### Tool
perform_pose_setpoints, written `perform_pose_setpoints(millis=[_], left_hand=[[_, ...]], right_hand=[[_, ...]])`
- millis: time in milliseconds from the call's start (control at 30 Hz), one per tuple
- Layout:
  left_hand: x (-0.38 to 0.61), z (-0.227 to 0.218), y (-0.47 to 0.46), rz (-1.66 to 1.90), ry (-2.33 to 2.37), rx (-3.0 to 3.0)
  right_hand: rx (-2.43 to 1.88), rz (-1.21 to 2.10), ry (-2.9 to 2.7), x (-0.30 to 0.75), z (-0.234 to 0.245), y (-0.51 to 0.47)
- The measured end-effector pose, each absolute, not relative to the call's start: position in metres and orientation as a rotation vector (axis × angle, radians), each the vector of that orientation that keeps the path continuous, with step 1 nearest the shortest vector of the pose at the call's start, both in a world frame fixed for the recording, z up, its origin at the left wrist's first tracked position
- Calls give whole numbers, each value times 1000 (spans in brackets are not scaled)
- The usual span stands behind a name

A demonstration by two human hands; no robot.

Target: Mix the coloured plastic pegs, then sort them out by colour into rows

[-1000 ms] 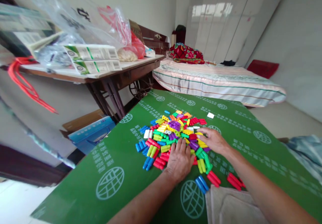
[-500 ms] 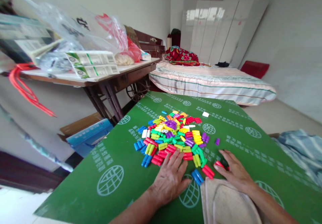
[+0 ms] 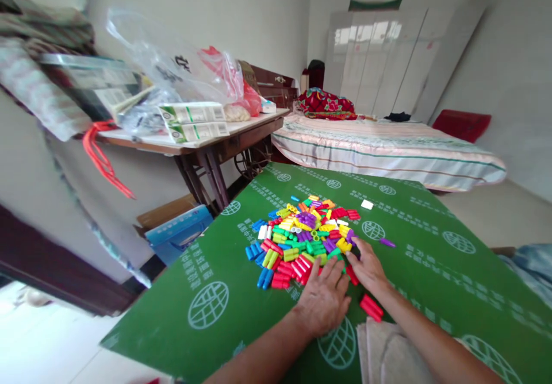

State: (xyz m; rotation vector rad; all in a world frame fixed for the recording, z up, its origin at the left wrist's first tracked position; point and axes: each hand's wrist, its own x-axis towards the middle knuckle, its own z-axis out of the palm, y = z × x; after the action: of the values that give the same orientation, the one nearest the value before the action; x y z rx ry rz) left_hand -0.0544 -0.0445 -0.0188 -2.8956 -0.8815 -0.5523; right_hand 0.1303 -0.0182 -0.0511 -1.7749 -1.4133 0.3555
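Note:
A heap of small, tube-shaped plastic pieces (image 3: 318, 248) in many colours lies on a green board (image 3: 263, 321) printed with white globes. My left hand (image 3: 323, 295) rests palm down at the heap's near edge, its fingers stretched out against the red pieces (image 3: 302, 265). At the right edge is my right hand (image 3: 366, 266), thumb and fingers apart, touching the yellow and red pieces there; what lies under its palm is hidden. Closer to me, a few red pieces (image 3: 371, 307) sit apart by a beige cloth (image 3: 383, 352).
A purple piece (image 3: 387, 242) and a white piece (image 3: 367, 204) lie away from the heap. On the left stands a sewing-machine table (image 3: 190, 146) with boxes and plastic bags. A blue box (image 3: 179, 233) is beneath it. A bed (image 3: 388, 148) is beyond the board.
My right hand has moved left and away from me, up against the heap, and the pieces on that side are pushed closer together. My left hand stays at the near edge. The view has turned left.

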Motion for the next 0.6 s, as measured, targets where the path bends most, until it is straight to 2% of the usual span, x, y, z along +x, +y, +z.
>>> perform_pose_setpoints(millis=[333, 467, 600], left_hand=[[-66, -18, -20, -599, -1082, -2743], [-68, -19, -13, -628, -1100, -2714], [-74, -21, -14, -663, -1075, -2723]], right_hand=[[-1742, 343, -1373, 92, -38, 13], [-1706, 204, -1482, 109, -31, 17], [-2021, 40, -1470, 162, -25, 14]])
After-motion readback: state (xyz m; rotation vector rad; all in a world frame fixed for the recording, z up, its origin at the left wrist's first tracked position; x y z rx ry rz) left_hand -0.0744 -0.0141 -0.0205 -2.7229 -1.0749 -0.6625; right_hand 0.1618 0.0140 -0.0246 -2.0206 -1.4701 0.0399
